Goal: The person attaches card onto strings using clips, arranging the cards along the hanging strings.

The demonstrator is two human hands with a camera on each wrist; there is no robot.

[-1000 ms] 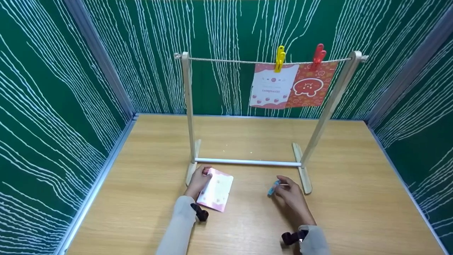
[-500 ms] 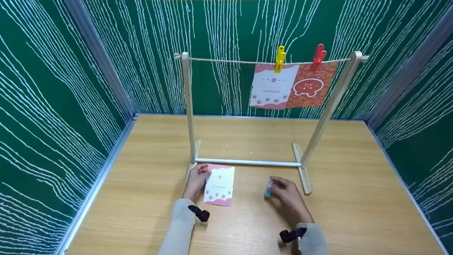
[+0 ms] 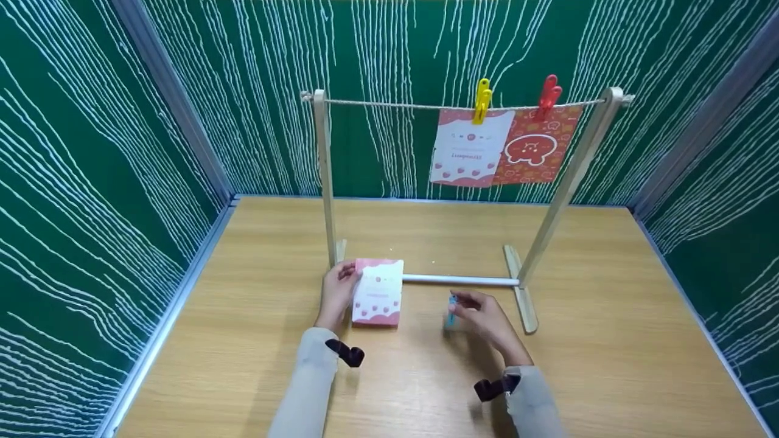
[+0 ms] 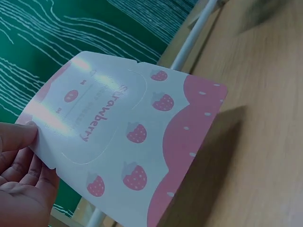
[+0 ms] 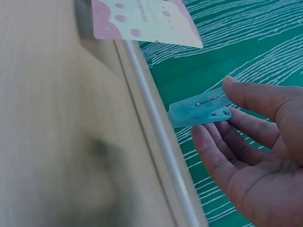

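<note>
Two hands hold a card and a peg above a wooden desk inside a green booth.
The desk [image 3: 255, 340] is pale wood, walled by green panels [image 3: 79, 182] with white lines. On it stands a wooden rack [image 3: 325, 182]; two cards [image 3: 471, 149] hang from its string under a yellow peg [image 3: 482, 100] and a red peg [image 3: 549, 96]. The left hand [image 3: 336, 295] pinches a strawberry card [image 3: 378, 292] by its edge, upright before the rack's lower bar. The right hand [image 3: 484, 316] has its fingers [image 5: 253, 97] gripping a blue peg [image 5: 201, 109] just above the desk.

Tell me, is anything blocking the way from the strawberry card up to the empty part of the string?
Nothing visible does. The left hand holds the strawberry card low by the white bar; the string above is bare left of the yellow peg.
</note>
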